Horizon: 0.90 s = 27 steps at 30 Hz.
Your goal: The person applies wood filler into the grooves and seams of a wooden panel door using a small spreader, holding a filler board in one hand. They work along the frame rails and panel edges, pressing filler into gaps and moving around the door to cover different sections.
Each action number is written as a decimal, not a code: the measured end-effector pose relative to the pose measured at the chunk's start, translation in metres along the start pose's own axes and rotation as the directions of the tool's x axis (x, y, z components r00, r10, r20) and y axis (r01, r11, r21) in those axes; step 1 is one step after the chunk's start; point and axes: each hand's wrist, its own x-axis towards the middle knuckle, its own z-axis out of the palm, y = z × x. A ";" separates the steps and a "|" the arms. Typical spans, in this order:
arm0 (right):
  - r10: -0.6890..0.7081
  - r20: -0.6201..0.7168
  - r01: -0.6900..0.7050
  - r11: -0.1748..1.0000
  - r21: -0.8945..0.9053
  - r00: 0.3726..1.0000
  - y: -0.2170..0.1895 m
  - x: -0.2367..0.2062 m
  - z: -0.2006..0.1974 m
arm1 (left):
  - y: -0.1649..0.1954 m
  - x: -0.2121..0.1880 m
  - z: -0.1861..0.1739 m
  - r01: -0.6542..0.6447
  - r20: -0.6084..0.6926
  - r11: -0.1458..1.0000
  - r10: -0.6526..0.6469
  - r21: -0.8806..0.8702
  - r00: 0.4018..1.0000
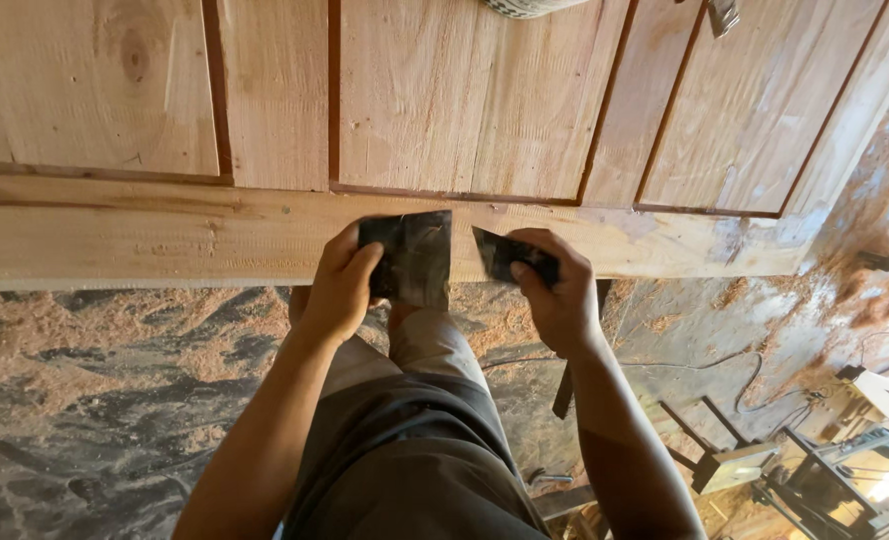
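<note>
My left hand (340, 285) grips a dark sheet of sandpaper (415, 255) at the near edge of a pale wooden panel (165, 235). The sheet hangs partly over the edge. My right hand (560, 290) holds a smaller dark piece of sandpaper (500, 255) just to the right, with a narrow gap between the two pieces. Both hands rest against the panel's front rail. The panel is made of several vertical boards (415, 90) with dark grooves between them.
Sawdust (115, 330) covers the dark floor below the panel. My legs in grey-brown trousers (415, 440) stand under my hands. A cable (725, 370) runs across the floor. Metal-framed equipment (825, 470) sits at the lower right.
</note>
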 end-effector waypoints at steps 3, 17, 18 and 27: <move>-0.306 0.244 0.377 0.860 -0.343 0.920 -0.018 0.009 0.004 | 0.010 0.003 0.006 -0.153 0.075 0.943 0.137 0.296 0.988; -0.065 0.077 0.093 0.882 -0.462 0.995 0.033 0.063 -0.013 | 0.000 0.000 -0.015 -0.238 -0.311 0.948 0.165 -0.213 0.936; -0.075 0.090 0.109 0.872 -0.476 0.993 0.037 0.076 -0.014 | -0.003 -0.003 -0.017 -0.234 -0.336 0.950 0.155 -0.208 0.929; -0.397 0.320 0.509 0.628 -0.589 0.860 0.035 0.098 0.065 | -0.036 -0.033 -0.048 -0.258 -0.436 0.904 0.091 -0.341 0.895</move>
